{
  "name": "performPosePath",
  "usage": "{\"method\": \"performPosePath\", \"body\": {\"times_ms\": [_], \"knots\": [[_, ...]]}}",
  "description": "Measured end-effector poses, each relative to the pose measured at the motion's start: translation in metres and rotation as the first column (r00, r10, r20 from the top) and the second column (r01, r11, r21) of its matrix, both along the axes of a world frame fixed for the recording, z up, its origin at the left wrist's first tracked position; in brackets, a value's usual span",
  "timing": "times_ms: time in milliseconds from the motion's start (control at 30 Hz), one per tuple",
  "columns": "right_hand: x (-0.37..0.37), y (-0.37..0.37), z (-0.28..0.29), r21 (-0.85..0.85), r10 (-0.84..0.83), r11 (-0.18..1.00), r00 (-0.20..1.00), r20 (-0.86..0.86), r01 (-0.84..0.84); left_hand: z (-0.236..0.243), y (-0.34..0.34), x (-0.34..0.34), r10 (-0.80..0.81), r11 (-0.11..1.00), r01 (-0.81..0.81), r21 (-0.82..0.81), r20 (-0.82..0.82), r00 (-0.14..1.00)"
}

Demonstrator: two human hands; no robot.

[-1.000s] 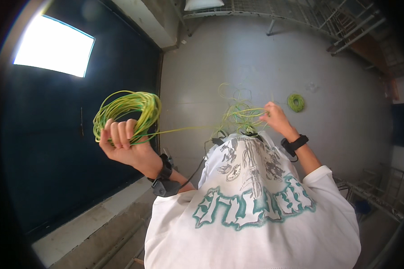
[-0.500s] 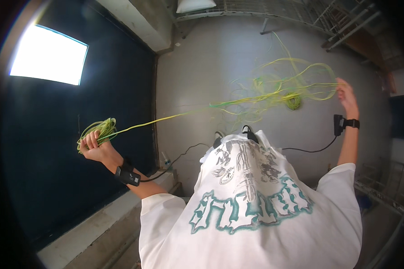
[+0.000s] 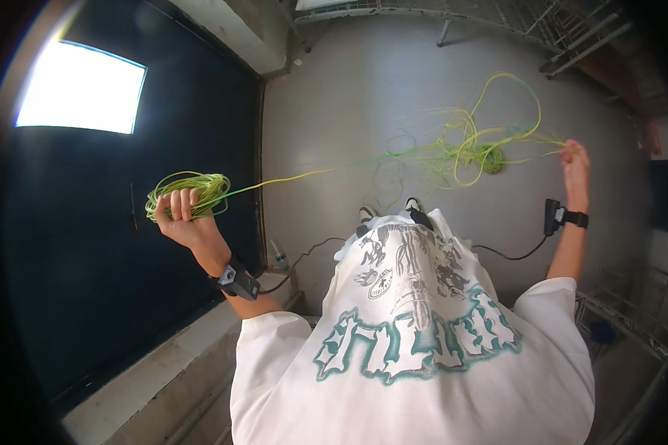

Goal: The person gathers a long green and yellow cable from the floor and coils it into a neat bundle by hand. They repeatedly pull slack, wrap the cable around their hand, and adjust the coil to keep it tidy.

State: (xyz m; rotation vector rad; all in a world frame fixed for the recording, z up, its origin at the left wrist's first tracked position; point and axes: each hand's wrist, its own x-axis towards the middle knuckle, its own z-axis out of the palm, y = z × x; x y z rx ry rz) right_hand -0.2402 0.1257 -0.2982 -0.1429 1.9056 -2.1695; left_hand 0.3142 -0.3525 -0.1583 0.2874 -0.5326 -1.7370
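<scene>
While the left fingers [image 3: 176, 204] were curled around the coil [image 3: 213, 190], likely to hold its turns together, the right fingers [image 3: 570, 150], well apart, seemed clamped on the loose loops [image 3: 467, 141], which trailed leftward from them. That wide spread probably held the strand [image 3: 289, 179] between both sets of fingers straight. Left of the right fingers, beneath the loops, a smaller coil [image 3: 491, 159] lay on the floor [image 3: 349, 89]

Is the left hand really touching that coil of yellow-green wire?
Touching: in the head view, the left hand has its fingers curled over the coil of yellow-green wire, with no gap showing.
</scene>
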Motion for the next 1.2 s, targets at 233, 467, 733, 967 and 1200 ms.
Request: {"method": "performPosePath", "body": {"times_ms": [233,467,733,967,1200], "knots": [[0.014,0.016,-0.144,0.2,0.03,0.971,0.9,0.435,-0.129,0.027,0.054,-0.058,-0.165,0.986,0.164,0.019,0.071,0.984],[0.094,-0.105,-0.134,0.811,0.402,0.575,0.901,-0.163,-0.109,0.043,0.104,-0.134,-0.48,0.877,0.481,0.003,0.065,0.875],[0.273,-0.25,-0.032,0.523,0.921,0.388,0.347,-0.178,-0.759,0.064,0.12,-0.163,-0.491,0.86,0.504,-0.085,0.136,0.861],[0.307,-0.276,-0.039,0.591,0.882,0.457,0.253,-0.398,-0.665,0.073,0.124,-0.147,-0.421,0.893,0.432,-0.129,0.106,0.901],[0.299,-0.276,-0.048,0.647,0.838,0.542,0.282,-0.467,-0.537,0.076,0.122,-0.135,-0.356,0.915,0.375,-0.148,0.143,0.924]]}}
